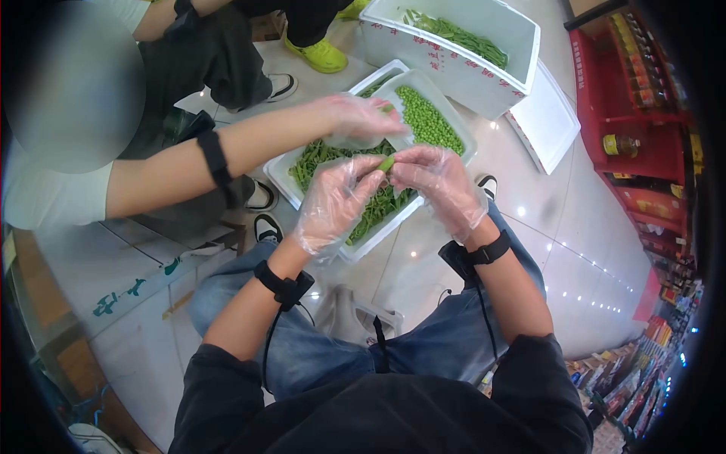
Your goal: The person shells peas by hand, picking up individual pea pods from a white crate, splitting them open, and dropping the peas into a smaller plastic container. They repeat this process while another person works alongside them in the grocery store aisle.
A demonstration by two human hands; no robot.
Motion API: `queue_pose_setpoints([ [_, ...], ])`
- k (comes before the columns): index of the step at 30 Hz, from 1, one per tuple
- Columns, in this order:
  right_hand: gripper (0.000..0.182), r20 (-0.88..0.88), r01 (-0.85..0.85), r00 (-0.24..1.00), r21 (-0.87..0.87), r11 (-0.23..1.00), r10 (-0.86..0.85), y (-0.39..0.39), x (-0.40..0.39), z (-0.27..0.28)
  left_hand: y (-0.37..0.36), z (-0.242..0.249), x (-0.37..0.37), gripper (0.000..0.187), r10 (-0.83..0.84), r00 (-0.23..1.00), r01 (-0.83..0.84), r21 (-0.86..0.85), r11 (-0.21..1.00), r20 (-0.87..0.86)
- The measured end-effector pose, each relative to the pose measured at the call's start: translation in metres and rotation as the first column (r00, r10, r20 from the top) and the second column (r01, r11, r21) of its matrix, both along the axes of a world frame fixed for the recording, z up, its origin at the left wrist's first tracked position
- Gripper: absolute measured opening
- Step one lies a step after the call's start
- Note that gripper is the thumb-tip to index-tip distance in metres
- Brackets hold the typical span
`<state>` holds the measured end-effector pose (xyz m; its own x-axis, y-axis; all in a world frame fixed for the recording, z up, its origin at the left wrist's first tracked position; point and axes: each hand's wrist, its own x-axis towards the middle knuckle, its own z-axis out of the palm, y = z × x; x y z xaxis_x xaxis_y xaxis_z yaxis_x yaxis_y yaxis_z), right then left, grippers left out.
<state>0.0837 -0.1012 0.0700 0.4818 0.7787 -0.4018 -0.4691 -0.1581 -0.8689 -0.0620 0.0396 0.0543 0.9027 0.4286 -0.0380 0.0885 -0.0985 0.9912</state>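
A green pea pod (386, 163) is pinched between the fingertips of both my hands. My left hand (338, 198), in a clear plastic glove, grips it from the left. From the right, my gloved right hand (441, 185) has thumb and fingers closed on the pod's other end. Below them lies a white foam box lid (398, 231) heaped with green pods (368, 219). Just beyond my hands, a white plastic tray (470, 136) holds many shelled peas (427, 117).
A co-worker's gloved hand (363, 119) reaches over the tray from the left. Behind it stands a white foam box (446, 64) with more pods (461, 39) inside. A foam lid (546, 121) leans beside that box. Red store shelves (628, 136) with bottles line the right.
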Motion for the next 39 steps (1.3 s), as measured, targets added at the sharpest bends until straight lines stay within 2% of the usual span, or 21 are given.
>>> queue_pose_setpoints([
  [3,0.021,0.085,-0.011,0.996,-0.027,1.000,0.013,-0.004,-0.001,0.001,-0.001,-0.004,-0.001,0.030,-0.047,0.999,0.047,0.085,0.995,0.000],
  [10,0.019,0.019,0.014,1.000,-0.016,1.000,-0.014,-0.010,-0.003,-0.003,-0.007,-0.002,-0.001,0.026,-0.045,0.998,0.053,0.217,0.975,-0.041],
  [12,0.018,0.005,0.061,0.998,-0.074,0.995,-0.061,-0.009,-0.005,-0.004,-0.010,-0.010,-0.001,0.024,-0.025,1.000,0.024,0.330,0.944,-0.001],
  [13,0.018,0.001,0.059,0.998,-0.079,0.995,-0.059,-0.009,-0.006,-0.008,-0.010,-0.015,-0.001,0.024,-0.023,1.000,0.023,0.325,0.946,-0.005],
  [15,0.017,-0.011,0.114,0.993,-0.111,0.987,-0.115,-0.009,-0.009,-0.021,-0.009,-0.023,0.002,0.022,-0.076,0.993,0.018,0.509,0.861,0.092],
  [16,0.017,-0.017,0.117,0.993,-0.127,0.985,-0.120,-0.009,-0.012,-0.026,-0.008,-0.027,0.003,0.022,-0.079,0.993,0.026,0.495,0.868,0.086],
  [18,0.016,0.064,0.177,0.984,-0.215,0.960,-0.167,-0.011,-0.022,-0.037,-0.012,-0.037,0.001,0.018,-0.137,0.988,0.156,0.487,0.859,-0.075],
  [19,0.014,0.068,0.212,0.977,-0.235,0.949,-0.201,-0.010,-0.024,-0.045,-0.015,-0.043,0.001,0.017,-0.133,0.990,0.144,0.383,0.912,-0.055],
  [20,0.014,0.067,0.211,0.977,-0.248,0.945,-0.201,-0.012,-0.024,-0.052,-0.017,-0.046,0.001,0.017,-0.134,0.989,0.146,0.371,0.917,-0.056],
  [22,0.014,0.055,0.225,0.974,-0.337,0.914,-0.219,-0.013,-0.027,-0.063,-0.019,-0.049,-0.001,0.018,-0.185,0.958,0.242,0.275,0.931,-0.219],
  [23,0.016,0.084,0.231,0.973,-0.347,0.909,-0.215,-0.013,-0.028,-0.067,-0.019,-0.052,-0.003,0.021,-0.215,0.948,0.263,0.200,0.944,-0.233],
  [26,0.016,0.061,0.252,0.967,-0.347,0.903,-0.246,-0.017,-0.030,-0.077,-0.021,-0.058,-0.001,0.027,-0.247,0.924,0.296,0.134,0.946,-0.292],
  [33,0.012,0.051,0.176,0.984,-0.347,0.921,-0.169,-0.021,-0.030,-0.074,-0.022,-0.076,-0.001,0.034,-0.245,0.903,0.259,-0.010,0.966,-0.353],
  [36,0.011,0.048,0.149,0.989,-0.353,0.924,-0.141,-0.020,-0.031,-0.072,-0.020,-0.075,-0.002,0.034,-0.242,0.896,0.215,-0.112,0.970,-0.374],
  [38,0.011,0.033,0.138,0.990,-0.336,0.932,-0.135,-0.019,-0.031,-0.071,-0.020,-0.074,-0.004,0.033,-0.211,0.903,0.123,-0.246,0.962,-0.375],
  [39,0.011,0.031,0.134,0.991,-0.337,0.932,-0.132,-0.018,-0.031,-0.070,-0.019,-0.076,-0.004,0.033,-0.208,0.903,0.119,-0.247,0.962,-0.376],
])
